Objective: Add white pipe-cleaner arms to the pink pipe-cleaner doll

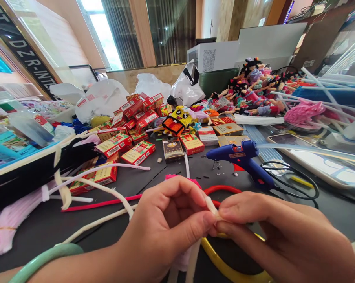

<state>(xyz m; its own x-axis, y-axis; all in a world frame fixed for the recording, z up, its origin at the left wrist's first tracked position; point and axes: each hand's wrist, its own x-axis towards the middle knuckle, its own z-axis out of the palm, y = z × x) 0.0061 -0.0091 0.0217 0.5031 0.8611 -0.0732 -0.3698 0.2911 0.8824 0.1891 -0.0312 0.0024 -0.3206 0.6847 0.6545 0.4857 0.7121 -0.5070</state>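
The fingers (192, 228) of both hands are closed in a pinch, thumb against forefinger, tips almost touching. Between them sits the white pipe cleaner (209, 204) - its short end pokes up at twelve o'clock from the pinch, and its long part hangs down at six o'clock below the left hand (165, 226). The right hand (283, 236) grips the same strand from the three o'clock side, its other fingers curled under. A green bangle (44, 257) circles the left wrist at eight o'clock.

Just past the knuckles at twelve o'clock lie a red ring (221, 189) and a tuft of pink fluff (177, 177); a yellow ring (224, 267) curves under the hands at six o'clock. Loose white strands (107, 190) trail off at nine o'clock across the dark table (48, 228).

As for containers, small red boxes (138, 153) lie heaped at eleven o'clock, all shut, so their contents cannot be told. White plastic bags (186, 88) slump at the far edge at twelve o'clock; what is in them is hidden.

A blue glue gun (242, 157) rests at one o'clock, nozzle pointing left. Beyond it, a yellow toy (177, 120) sits at twelve o'clock - and a heap of small dolls (254, 90) at two o'clock.
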